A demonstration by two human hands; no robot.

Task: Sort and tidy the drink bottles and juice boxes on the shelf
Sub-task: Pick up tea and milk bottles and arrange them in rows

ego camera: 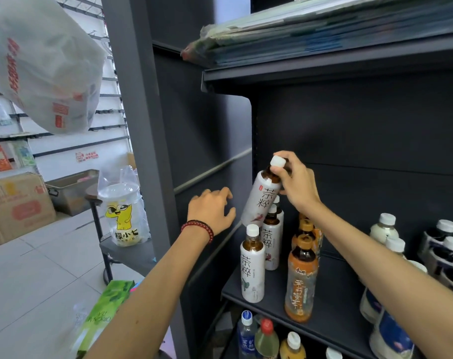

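Right hand (296, 182) pinches the white-label tea bottle (260, 196) by its neck, tilted cap-up-right above the matching bottles (252, 265) at the shelf's (334, 314) left end, while the left hand (212, 208) hovers spread and empty just beside its lower body.

white bag (39, 60) top-L | cardboard box (15, 203) far L | cartoon cup (121, 213) mid-L | green carton (103, 312) btm

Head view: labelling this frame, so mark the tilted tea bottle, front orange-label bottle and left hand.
tilted tea bottle (262, 203), head view, white label
front orange-label bottle (300, 288), head view, label
left hand (211, 211), head view, its back
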